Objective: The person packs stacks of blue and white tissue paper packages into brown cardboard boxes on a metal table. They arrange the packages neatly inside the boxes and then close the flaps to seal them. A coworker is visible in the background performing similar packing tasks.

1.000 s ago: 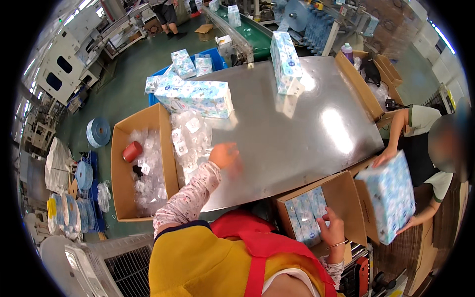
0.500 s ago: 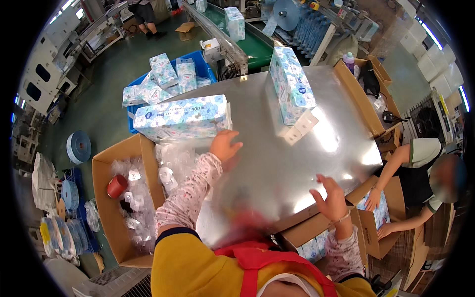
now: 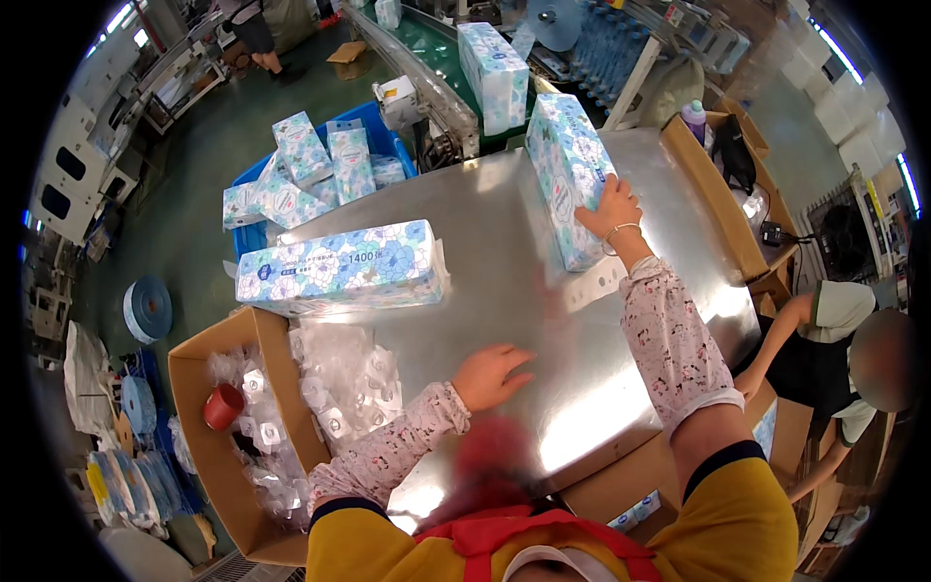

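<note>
A tall tissue pack [image 3: 562, 184] with a blue floral wrapper stands at the far right part of the metal table. My right hand [image 3: 613, 213] is on its right side, thumb across the printed face and fingers curled at the edge. My left hand [image 3: 493, 375] hovers over the near middle of the table, fingers stretched out, holding nothing. A second long tissue pack [image 3: 339, 267] lies at the table's left side, a loose clear flap at its right end. Nearest to my left forearm is a pile of clear plastic bags [image 3: 344, 378].
At left, a cardboard box [image 3: 301, 388] holds clear bags and a red roll [image 3: 223, 406]. A blue crate [image 3: 388, 145] of packs stands beyond. Another pack [image 3: 495, 82] sits on the green conveyor [image 3: 427, 44]. At right, a co-worker's arm [image 3: 771, 344] reaches over a carton [image 3: 790, 427].
My right hand has moved up from beside the near carton to the standing tissue pack. My left hand has left the lying pack and come nearer. The conveyor's pack has advanced toward the table.
</note>
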